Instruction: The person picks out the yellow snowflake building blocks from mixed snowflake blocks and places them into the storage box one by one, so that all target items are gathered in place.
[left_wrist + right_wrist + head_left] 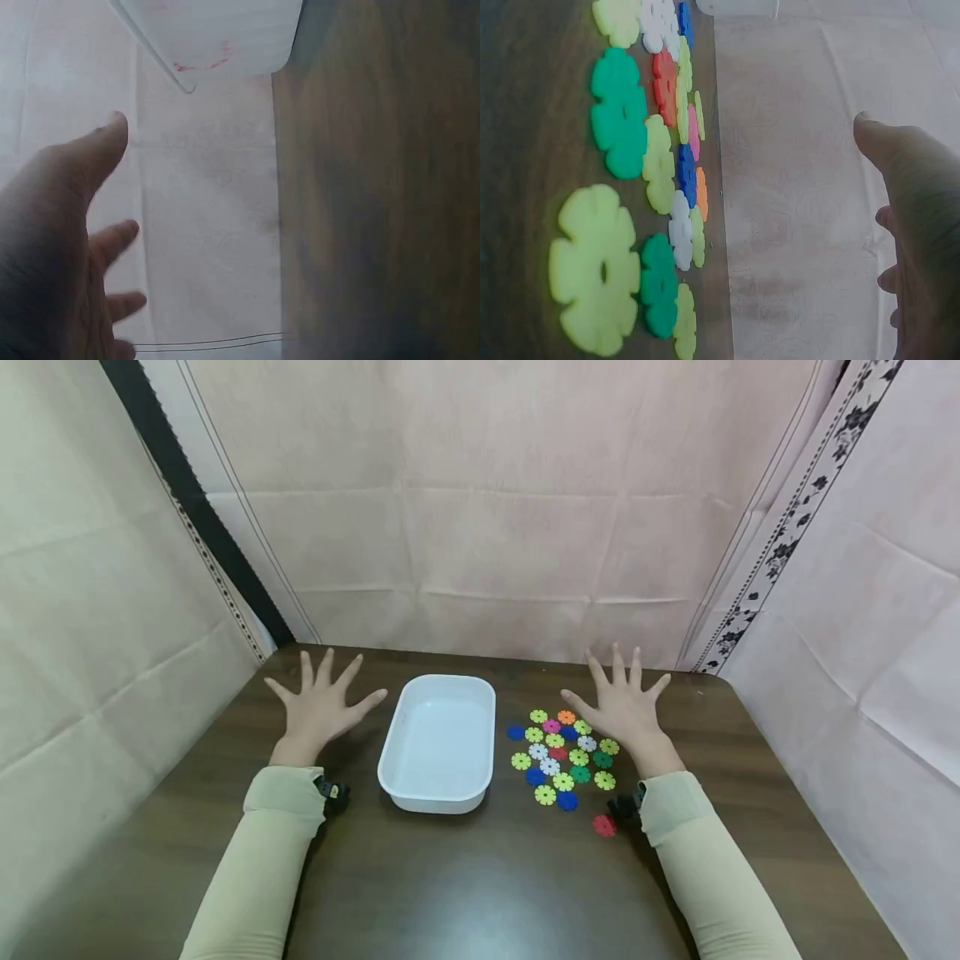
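My left hand (318, 708) is held out with its fingers spread, left of a white plastic tub (437, 743), and holds nothing. On the tub's other side my right hand (624, 714) is spread in the same way, its thumb beside a cluster of flower-shaped plastic discs (578, 757). The discs are yellow-green, blue, white, green, red, pink and orange, lying flat. In the right wrist view a yellow-green disc (596, 270) and a green one (619, 114) lie nearest the camera. The tub's side (225, 37) shows faint red marks in the left wrist view.
All of this stands on a dark brown wooden table (450, 885). One red disc (603, 825) lies apart from the cluster, near the right wrist's black strap. Pale cloth (487, 527) hangs behind the table and along both sides.
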`<state>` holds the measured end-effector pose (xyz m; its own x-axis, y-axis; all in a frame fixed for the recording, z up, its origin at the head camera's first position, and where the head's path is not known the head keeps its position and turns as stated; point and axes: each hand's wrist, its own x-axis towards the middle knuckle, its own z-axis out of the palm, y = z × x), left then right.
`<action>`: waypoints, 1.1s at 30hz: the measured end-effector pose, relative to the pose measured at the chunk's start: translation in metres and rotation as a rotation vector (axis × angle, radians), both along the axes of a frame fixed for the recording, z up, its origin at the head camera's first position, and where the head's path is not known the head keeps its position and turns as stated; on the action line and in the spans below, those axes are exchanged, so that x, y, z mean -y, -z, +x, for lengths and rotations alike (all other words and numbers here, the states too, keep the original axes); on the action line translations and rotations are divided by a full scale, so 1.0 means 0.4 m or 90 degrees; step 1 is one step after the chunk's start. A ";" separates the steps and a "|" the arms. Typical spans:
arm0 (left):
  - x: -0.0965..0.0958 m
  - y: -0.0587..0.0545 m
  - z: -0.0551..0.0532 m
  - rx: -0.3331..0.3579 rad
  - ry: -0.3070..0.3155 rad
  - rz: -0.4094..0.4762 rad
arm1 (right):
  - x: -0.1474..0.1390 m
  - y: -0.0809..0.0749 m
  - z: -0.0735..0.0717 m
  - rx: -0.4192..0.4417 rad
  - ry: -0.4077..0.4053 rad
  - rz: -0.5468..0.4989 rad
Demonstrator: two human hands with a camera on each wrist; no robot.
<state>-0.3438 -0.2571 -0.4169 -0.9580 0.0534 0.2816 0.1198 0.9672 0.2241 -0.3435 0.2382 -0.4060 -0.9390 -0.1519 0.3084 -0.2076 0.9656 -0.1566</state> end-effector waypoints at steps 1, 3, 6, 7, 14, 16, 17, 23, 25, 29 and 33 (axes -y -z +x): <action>-0.006 0.008 -0.004 0.014 0.027 0.056 | 0.001 -0.001 0.000 -0.002 -0.009 -0.009; -0.023 0.026 -0.012 0.063 0.080 0.198 | 0.006 -0.004 0.000 0.007 -0.046 -0.050; -0.057 0.069 -0.028 0.162 0.149 0.443 | 0.024 -0.009 -0.007 0.086 -0.133 -0.153; -0.068 0.082 -0.033 0.194 0.165 0.515 | 0.032 -0.011 -0.012 0.122 -0.160 -0.181; -0.114 0.128 -0.035 0.277 0.232 0.673 | 0.093 -0.007 -0.078 0.307 -0.225 -0.135; -0.118 0.130 -0.034 0.270 0.240 0.674 | 0.098 0.002 -0.099 0.335 -0.209 -0.114; -0.120 0.130 -0.035 0.267 0.243 0.677 | 0.097 0.008 -0.110 0.339 -0.201 -0.104; -0.132 0.144 -0.034 0.242 0.239 0.684 | 0.086 0.049 -0.134 0.316 -0.203 -0.117; -0.131 0.148 -0.029 0.241 0.231 0.684 | 0.089 0.058 -0.131 0.320 -0.214 -0.138; -0.126 0.150 -0.024 0.252 0.216 0.676 | 0.099 0.066 -0.130 0.338 -0.223 -0.147; -0.122 0.132 -0.035 0.244 0.219 0.667 | 0.112 0.052 -0.145 0.325 -0.206 -0.134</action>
